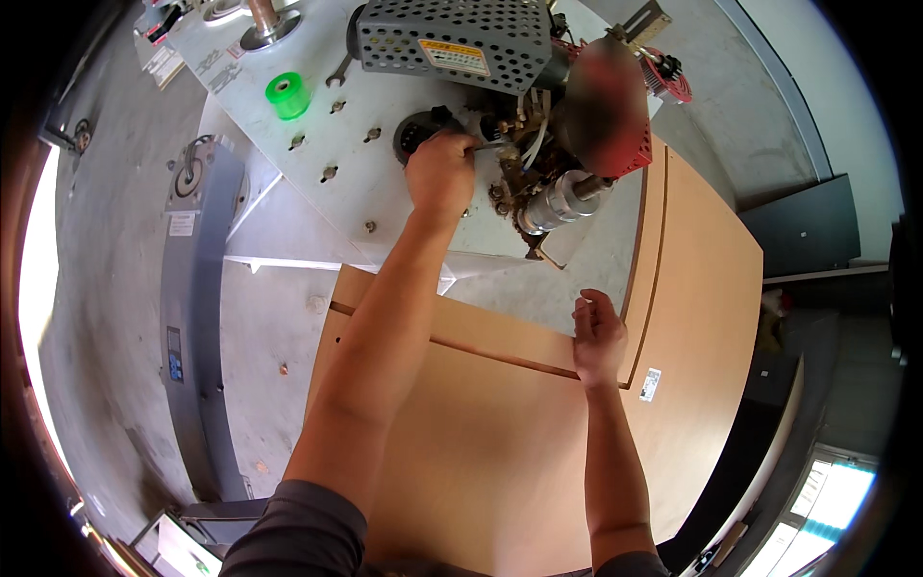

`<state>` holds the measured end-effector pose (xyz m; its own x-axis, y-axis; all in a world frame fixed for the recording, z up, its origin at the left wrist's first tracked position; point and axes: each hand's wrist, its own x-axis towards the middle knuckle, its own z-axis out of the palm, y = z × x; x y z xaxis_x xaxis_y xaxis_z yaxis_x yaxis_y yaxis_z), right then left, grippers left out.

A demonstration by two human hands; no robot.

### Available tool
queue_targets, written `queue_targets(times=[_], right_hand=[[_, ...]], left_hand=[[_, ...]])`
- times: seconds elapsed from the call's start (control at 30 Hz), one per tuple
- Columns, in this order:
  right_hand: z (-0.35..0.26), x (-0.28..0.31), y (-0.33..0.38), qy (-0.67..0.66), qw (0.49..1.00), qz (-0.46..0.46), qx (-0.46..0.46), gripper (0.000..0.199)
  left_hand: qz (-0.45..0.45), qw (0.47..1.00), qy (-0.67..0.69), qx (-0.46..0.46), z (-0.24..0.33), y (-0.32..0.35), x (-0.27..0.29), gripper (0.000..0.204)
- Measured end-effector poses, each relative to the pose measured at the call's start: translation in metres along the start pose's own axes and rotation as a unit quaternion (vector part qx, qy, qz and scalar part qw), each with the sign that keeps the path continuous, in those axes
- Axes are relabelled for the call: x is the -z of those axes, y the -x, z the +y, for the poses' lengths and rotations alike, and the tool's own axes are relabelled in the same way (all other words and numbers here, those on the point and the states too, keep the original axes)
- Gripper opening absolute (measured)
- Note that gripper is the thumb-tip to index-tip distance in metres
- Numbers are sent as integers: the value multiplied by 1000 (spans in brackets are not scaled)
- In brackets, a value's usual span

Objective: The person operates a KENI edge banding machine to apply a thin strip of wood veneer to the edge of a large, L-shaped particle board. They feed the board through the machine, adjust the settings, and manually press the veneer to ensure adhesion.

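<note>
My left hand [442, 173] reaches onto the machine's pale metal top [356, 207]. Its fingers are closed at a round black dial [409, 137] with a dark knob; what they grip is hidden behind the hand. Just right of that hand are greasy metal machine parts [524, 159] and a thick silver cylinder [561, 204]. Over the inner corner of the wooden boards, my right hand [599, 337] hovers with loosely curled fingers, the thumb apart, and nothing visible in it.
A perforated grey guard [452, 38] and a red housing [611, 106] rise from the machine. A green tape roll [287, 96] and a wrench [339, 69] lie at its left. Grooved wooden boards [481, 442] stretch in front and right. A long grey beam [195, 317] stands left.
</note>
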<state>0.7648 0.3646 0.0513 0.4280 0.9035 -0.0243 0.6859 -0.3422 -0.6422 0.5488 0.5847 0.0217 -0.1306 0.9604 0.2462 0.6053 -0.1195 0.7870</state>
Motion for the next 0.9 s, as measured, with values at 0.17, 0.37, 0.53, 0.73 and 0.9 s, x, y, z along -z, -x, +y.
queue_targets(times=[0.17,0.37,0.53,0.73,0.9], right_hand=[[5,0,0,5,999,32,35,17],[5,1,-2,7,999,34,35,17],[7,1,-3,-3,998,46,40,18],[5,3,-2,-4,998,42,42,17],[5,3,-2,-6,998,39,45,16]], left_hand=[[8,1000,-10,-6,-2,-3,-6,20],[17,999,-32,-14,3,-6,-9,18],[23,999,-20,-8,0,-9,-7,17],[-10,999,-38,31,11,-5,-5,17],[18,998,-61,11,4,-6,-5,13]])
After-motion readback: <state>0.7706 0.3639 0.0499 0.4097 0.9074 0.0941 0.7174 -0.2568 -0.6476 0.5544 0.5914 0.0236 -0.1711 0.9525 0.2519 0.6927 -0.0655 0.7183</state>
